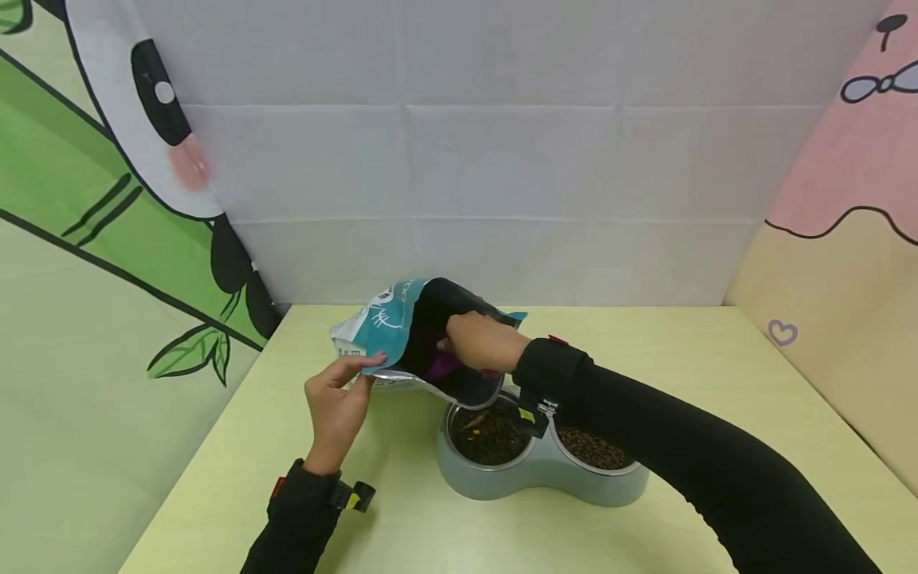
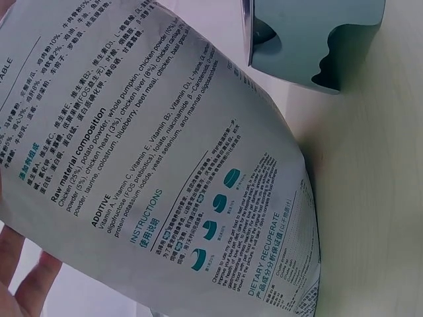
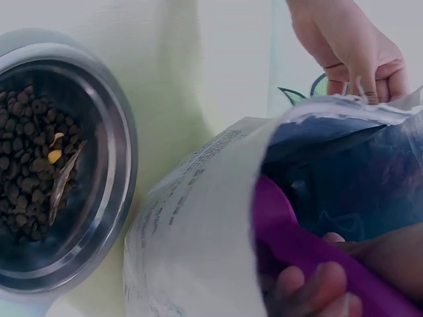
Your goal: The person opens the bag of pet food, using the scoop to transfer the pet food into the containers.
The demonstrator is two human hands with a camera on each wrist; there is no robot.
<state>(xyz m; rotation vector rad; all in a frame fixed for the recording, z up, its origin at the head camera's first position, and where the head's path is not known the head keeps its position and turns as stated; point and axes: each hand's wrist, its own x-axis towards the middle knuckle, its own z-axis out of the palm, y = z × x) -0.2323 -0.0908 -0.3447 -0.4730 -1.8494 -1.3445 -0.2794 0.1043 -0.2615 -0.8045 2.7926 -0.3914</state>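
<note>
A teal and white pet food bag [image 1: 383, 323] leans with its dark, wide mouth facing me. My left hand [image 1: 339, 410] pinches the bag's near left rim between thumb and fingers. Inside the mouth, my right hand [image 1: 484, 343] grips the handle of a purple scoop [image 3: 317, 254]; the scoop's front end is hidden by the bag wall. Printed text covers the bag's back [image 2: 165, 172] in the left wrist view. Just below the bag sits a pale blue-green double bowl [image 1: 476, 481], both of its metal-lined bowls holding brown kibble [image 1: 491, 438].
Among the kibble in the left bowl lie a few yellow bits [image 3: 54, 156] and a dried strip [image 3: 63, 185]. The pale yellow table [image 1: 402, 526] meets a white cloth backdrop [image 1: 502, 175]. A cartoon-printed panel [image 1: 86, 335] stands on the left, another [image 1: 825, 303] on the right.
</note>
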